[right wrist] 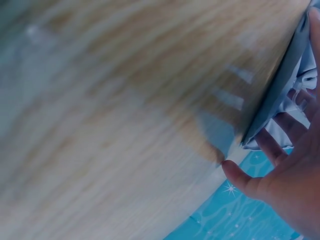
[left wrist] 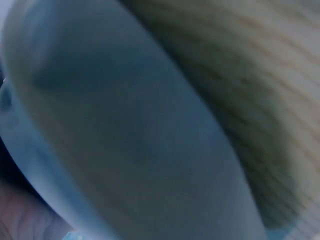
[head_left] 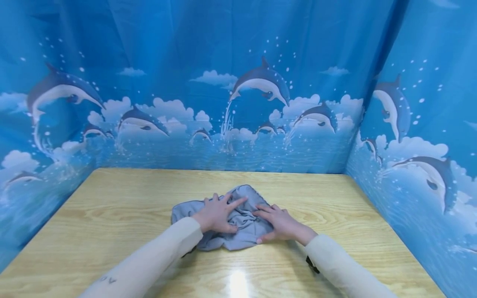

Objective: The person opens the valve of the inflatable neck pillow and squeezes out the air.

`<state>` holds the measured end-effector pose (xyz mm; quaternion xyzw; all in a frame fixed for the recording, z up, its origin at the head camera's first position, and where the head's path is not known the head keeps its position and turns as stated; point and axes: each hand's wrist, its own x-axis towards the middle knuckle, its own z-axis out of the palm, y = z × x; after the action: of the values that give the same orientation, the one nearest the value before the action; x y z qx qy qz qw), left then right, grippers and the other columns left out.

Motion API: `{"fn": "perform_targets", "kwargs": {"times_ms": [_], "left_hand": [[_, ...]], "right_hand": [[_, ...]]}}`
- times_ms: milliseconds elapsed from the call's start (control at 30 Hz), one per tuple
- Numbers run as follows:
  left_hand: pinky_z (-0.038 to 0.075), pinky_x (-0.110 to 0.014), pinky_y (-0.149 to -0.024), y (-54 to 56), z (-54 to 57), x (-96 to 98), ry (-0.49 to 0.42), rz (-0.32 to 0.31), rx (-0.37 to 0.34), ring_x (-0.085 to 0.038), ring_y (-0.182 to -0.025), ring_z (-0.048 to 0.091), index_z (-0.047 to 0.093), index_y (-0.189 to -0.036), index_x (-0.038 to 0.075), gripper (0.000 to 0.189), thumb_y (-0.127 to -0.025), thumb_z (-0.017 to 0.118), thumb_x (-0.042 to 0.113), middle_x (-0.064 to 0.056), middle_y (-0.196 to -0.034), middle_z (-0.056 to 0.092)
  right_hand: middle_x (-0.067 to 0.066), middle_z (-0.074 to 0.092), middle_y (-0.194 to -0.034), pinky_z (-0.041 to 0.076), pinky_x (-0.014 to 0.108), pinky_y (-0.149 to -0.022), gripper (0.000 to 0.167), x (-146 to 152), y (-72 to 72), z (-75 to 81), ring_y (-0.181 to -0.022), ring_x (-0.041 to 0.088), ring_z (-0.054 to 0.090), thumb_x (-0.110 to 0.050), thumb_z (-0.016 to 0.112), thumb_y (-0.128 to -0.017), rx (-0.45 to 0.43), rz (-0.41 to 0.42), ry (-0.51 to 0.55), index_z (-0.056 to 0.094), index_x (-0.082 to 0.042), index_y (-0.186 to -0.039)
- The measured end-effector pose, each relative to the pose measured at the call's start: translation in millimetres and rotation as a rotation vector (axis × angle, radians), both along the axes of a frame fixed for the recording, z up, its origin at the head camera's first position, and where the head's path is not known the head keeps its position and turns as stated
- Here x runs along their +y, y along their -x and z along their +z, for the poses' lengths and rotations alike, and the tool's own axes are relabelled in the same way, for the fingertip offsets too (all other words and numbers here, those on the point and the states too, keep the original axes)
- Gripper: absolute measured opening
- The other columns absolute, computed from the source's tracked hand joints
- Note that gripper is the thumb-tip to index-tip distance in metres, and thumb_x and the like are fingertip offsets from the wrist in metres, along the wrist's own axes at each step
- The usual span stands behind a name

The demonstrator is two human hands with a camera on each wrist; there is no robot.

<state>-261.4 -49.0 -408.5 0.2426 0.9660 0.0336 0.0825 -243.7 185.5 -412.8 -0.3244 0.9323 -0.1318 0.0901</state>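
Note:
A crumpled grey cloth (head_left: 242,240) with a dark stitched edge lies in folds on the wooden table, at the middle of the head view. On its left part rests my left hand (head_left: 216,215), fingers spread out across the fabric. My right hand (head_left: 281,223) touches the cloth's right side with spread fingers, its thumb low beside the near edge. In the right wrist view, the fingers (right wrist: 272,147) reach in at the cloth's edge. A sleeve (left wrist: 135,130) fills most of the left wrist view and hides the left fingers there.
The light wood table (head_left: 123,207) extends around the cloth. Behind it and along both sides hangs a blue curtain (head_left: 193,49) printed with dolphins and clouds. A bright light reflection shows on the table near the front.

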Motion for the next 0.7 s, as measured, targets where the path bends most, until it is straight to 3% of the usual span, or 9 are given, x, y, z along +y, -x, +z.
{"fn": "perform_targets", "kwargs": {"times_ms": [100,267,500,700], "left_hand": [[0.028,-0.068,-0.094,3.3,2.0,1.3,0.011,0.021,-0.019,-0.052,-0.126,0.029,0.008,-0.142,0.05,0.091,-0.07,0.061,0.066,-0.01,-0.152,0.017],[0.031,-0.067,-0.093,5.7,1.0,2.1,0.055,0.01,0.012,-0.05,-0.126,0.03,0.016,-0.143,0.046,0.088,-0.069,0.058,0.071,-0.007,-0.153,0.013],[0.033,-0.069,-0.09,5.3,0.5,1.0,0.087,-0.021,0.038,-0.048,-0.127,0.032,0.029,-0.141,0.04,0.082,-0.07,0.053,0.073,0.008,-0.155,-0.008],[0.031,-0.07,-0.091,5.5,0.1,0.2,0.066,-0.02,0.029,-0.05,-0.129,0.028,0.035,-0.14,0.035,0.08,-0.071,0.056,0.069,0.01,-0.155,-0.001]], "right_hand": [[0.007,0.029,-0.149,0.03,0.067,-0.092,0.079,0.8,0.2,-1.5,-0.127,0.05,0.029,-0.053,0.069,-0.072,0.009,0.003,-0.002,0.042,-0.019,-0.137],[0.006,0.029,-0.149,0.03,0.066,-0.093,0.079,2.1,0.6,-2.6,-0.128,0.048,0.029,-0.054,0.069,-0.072,0.01,0.005,-0.009,0.041,-0.019,-0.138],[0.006,0.031,-0.148,0.031,0.064,-0.092,0.079,1.3,0.6,-2.0,-0.128,0.046,0.03,-0.053,0.069,-0.073,0.0,-0.001,-0.014,0.041,-0.018,-0.138],[0.006,0.031,-0.148,0.032,0.064,-0.091,0.079,-0.5,-0.2,-1.2,-0.128,0.044,0.03,-0.052,0.069,-0.073,-0.004,0.003,-0.012,0.041,-0.018,-0.138]]}}
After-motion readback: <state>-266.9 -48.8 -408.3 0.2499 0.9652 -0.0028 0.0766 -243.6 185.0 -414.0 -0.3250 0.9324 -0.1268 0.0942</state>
